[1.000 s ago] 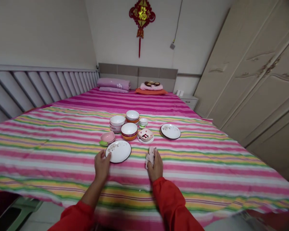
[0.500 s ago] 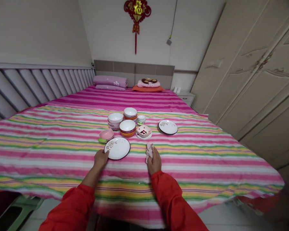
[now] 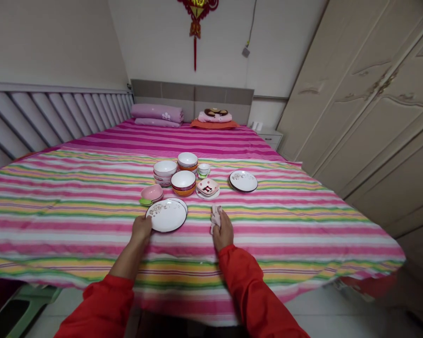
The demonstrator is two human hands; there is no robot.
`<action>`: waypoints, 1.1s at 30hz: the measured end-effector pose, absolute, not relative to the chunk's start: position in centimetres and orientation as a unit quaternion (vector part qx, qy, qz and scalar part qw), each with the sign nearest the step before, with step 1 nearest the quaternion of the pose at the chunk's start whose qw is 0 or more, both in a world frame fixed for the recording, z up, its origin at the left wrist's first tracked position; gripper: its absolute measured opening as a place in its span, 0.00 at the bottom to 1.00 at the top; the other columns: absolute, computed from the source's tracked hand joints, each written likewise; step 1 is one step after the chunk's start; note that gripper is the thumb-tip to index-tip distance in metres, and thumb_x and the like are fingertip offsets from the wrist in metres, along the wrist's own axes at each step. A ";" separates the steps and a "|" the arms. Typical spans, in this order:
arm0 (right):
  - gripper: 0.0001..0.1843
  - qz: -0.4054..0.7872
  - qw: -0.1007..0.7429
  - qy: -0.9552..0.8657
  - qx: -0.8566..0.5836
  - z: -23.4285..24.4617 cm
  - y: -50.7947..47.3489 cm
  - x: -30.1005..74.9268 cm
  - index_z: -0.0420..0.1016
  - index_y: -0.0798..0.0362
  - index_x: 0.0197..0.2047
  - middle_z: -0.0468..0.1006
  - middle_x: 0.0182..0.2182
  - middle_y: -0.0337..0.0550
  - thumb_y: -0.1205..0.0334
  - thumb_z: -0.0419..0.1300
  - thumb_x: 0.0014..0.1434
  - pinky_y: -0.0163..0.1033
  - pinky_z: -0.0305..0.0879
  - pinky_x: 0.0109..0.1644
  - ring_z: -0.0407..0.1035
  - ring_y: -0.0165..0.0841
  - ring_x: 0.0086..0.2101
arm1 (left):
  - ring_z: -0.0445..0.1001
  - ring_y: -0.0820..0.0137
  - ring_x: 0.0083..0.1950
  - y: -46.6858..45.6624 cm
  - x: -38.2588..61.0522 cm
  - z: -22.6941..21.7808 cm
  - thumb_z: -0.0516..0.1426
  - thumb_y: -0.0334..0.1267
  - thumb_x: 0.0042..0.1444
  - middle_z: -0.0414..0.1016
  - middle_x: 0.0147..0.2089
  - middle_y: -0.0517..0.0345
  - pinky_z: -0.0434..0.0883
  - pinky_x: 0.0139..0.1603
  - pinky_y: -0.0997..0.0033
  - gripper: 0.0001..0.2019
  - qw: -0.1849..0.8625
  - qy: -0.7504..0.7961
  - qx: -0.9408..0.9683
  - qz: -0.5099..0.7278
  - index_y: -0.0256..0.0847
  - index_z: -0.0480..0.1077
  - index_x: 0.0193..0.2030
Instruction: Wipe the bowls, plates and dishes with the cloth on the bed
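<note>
My left hand (image 3: 141, 230) grips the left rim of a white plate (image 3: 167, 217) with a dark edge and a brown flower pattern. Behind it shows the rim of a second plate (image 3: 183, 203), partly hidden. In my right hand (image 3: 223, 232) is a crumpled pale pink cloth (image 3: 215, 218), held just above or on the striped sheet. Beyond the plate sit a pink bowl (image 3: 152, 192) with a green part and an orange-and-white bowl (image 3: 184, 181). A square dish with a cartoon figure (image 3: 207, 186) rests on a small plate.
Stacked bowls (image 3: 165, 169) and more bowls (image 3: 188, 160) stand farther back, near small cups (image 3: 204, 169). Another stack of plates (image 3: 243, 181) lies to the right. The striped sheet (image 3: 285, 234) covers the bed. A wardrobe (image 3: 380, 117) is on the right.
The plate in my left hand has shifted slightly left and up, uncovering the rim of a plate behind it. My right hand keeps the cloth. The view has tilted slightly down.
</note>
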State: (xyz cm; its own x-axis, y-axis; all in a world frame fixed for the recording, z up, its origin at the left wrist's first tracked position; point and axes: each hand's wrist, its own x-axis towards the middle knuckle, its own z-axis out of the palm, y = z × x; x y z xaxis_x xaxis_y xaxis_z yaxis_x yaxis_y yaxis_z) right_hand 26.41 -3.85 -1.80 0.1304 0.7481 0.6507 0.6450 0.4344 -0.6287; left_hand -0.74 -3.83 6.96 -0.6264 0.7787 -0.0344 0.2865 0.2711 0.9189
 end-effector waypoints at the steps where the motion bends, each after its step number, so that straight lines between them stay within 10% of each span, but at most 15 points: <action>1: 0.36 0.049 0.536 -0.657 -0.528 -1.9 -3.8 26.4 0.58 0.55 0.64 0.65 0.60 0.49 0.71 0.48 0.49 0.53 0.57 0.62 0.57 0.41 0.59 | 0.78 0.61 0.36 -3.9 -0.4 7.0 0.51 0.30 0.54 0.78 0.34 0.41 0.75 0.34 0.63 0.12 0.286 0.742 0.335 0.506 0.27 0.70 0.43; 11: 0.26 0.217 0.629 -0.494 -0.560 -0.6 -4.4 26.7 0.67 0.57 0.57 0.71 0.55 0.51 0.61 0.47 0.56 0.47 0.59 0.60 0.64 0.38 0.55 | 0.74 0.56 0.52 -5.6 8.1 6.1 0.56 0.23 0.48 0.77 0.49 0.42 0.72 0.53 0.53 0.23 0.678 0.434 0.211 0.554 0.32 0.67 0.54; 22: 0.27 0.361 0.718 -0.333 -0.493 3.4 -5.3 29.2 0.65 0.58 0.59 0.73 0.53 0.53 0.58 0.49 0.57 0.44 0.66 0.54 0.69 0.37 0.51 | 0.68 0.51 0.59 -5.3 10.7 3.2 0.56 0.24 0.50 0.73 0.55 0.40 0.64 0.58 0.43 0.30 0.786 0.336 0.211 0.474 0.34 0.58 0.62; 33: 0.33 0.092 0.380 -0.758 -0.522 1.1 -3.2 24.5 0.59 0.60 0.64 0.55 0.65 0.56 0.67 0.56 0.54 0.56 0.48 0.66 0.45 0.46 0.65 | 0.71 0.63 0.56 -4.6 11.3 2.2 0.54 0.41 0.60 0.71 0.59 0.51 0.68 0.56 0.52 0.25 0.797 0.277 0.213 0.493 0.51 0.55 0.64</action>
